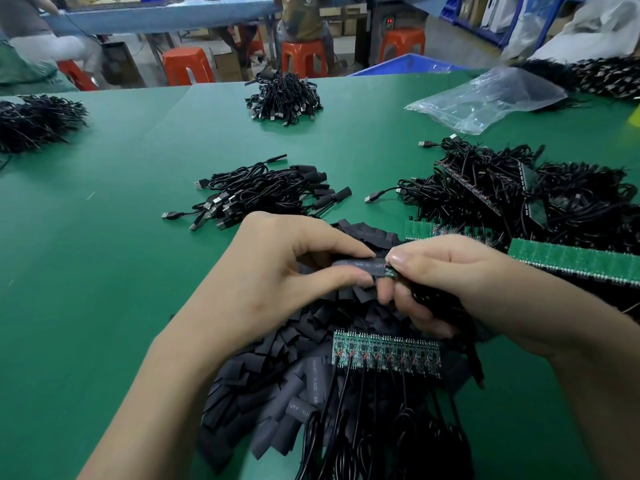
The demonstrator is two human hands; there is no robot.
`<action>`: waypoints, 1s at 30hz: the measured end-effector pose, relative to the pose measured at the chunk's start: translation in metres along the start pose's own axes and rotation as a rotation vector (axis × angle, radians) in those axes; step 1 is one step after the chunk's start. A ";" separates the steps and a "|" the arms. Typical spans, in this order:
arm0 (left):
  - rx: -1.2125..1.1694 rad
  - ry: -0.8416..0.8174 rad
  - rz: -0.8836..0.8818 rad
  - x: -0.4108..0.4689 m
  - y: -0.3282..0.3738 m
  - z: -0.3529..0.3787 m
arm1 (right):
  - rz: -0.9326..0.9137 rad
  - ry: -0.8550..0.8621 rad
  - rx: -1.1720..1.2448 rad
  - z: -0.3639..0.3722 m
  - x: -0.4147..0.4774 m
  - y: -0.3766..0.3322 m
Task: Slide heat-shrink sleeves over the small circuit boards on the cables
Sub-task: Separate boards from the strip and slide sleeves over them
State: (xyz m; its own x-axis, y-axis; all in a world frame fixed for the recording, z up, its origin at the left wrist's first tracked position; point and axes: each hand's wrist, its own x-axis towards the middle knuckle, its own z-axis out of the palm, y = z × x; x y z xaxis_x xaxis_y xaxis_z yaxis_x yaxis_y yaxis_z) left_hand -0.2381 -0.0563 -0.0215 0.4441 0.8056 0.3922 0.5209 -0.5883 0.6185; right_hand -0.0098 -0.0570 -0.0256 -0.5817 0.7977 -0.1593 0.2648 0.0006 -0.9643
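Above the near pile of loose sleeves [277, 358] on the green table [104, 254], left hand [277, 265] pinching a dark heat-shrink sleeve [360, 265], right hand [446, 271] gripping a small circuit board [390, 271] and its cable [433, 299], fingertips meeting at centre.

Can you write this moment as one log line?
step: sleeving | left hand: pinches sleeve | right hand: pinches circuit board | progress: partly sleeved
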 end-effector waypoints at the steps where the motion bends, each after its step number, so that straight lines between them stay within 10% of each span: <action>1: 0.002 0.023 0.005 0.000 0.000 0.000 | -0.016 0.012 0.003 -0.001 -0.001 -0.001; 30: 0.138 0.190 0.220 -0.001 0.000 0.003 | -0.121 0.169 -0.236 0.000 -0.007 -0.010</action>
State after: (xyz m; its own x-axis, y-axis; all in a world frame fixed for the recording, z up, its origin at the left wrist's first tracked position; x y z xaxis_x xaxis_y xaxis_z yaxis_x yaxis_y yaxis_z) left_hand -0.2362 -0.0575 -0.0237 0.4201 0.6487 0.6346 0.5271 -0.7437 0.4112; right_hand -0.0083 -0.0621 -0.0149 -0.4893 0.8720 0.0102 0.3838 0.2258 -0.8954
